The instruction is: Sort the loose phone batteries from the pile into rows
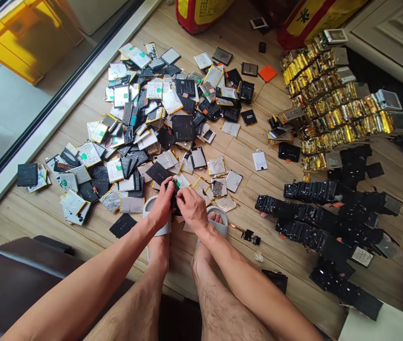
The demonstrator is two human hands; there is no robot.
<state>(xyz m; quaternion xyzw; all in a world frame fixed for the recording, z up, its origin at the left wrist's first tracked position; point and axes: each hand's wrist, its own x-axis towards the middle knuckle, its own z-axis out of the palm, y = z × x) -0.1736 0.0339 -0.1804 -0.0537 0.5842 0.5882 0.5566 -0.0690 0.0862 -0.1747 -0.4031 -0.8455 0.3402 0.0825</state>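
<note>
"What's in the grip?"

"Both hands are closed in narrow, close together: the left hand and the right hand pinch a dark flat piece between them, hiding most of it. It may be a black phone battery, but I can't be sure from here."

"How would it handle?"

"Light and thin, I'd judge, fairly stiff but slippery if foil-wrapped, and easily dented or bent. Safest held by its flat faces, with even pressure and no digging at the corners."

"Where is it?"

"Low over the white slippers, at the near edge of a loose heap of phone batteries on the wood-plank floor."

"Anything farther out?"

"Off to the right lie neat overlapping rows of gold-edged batteries and, nearer the person, rows of black ones"
</note>
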